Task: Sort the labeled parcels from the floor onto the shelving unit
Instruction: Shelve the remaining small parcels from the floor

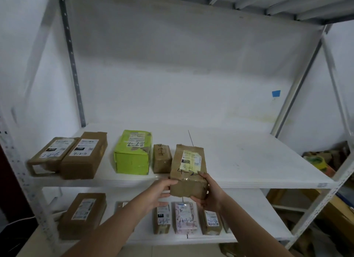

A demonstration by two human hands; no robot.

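White metal shelving unit (pixel 249 157): left hand (pixel 162 187) and right hand (pixel 210 191) grip the yellow-labelled brown paper parcel (pixel 188 166) at its near end, overhanging the middle shelf's front edge. Placing seems underway; next, push it back in line.

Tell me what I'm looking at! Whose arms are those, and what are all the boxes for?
There is no machine here, just a person. A camera sits on their head and looks forward and down, so you see their own arms, as if you were them. There is only this one picture.

The left hand and right hand both grip a brown parcel with a yellowish label and handwriting that starts "4-2". Its far end is over the upper shelf; its near end sticks out past the edge.

Already on that shelf are a small brown box, a green box and two long brown boxes. The lower shelf holds more labelled parcels, among them a pink parcel. The person is sorting parcels onto the shelves.
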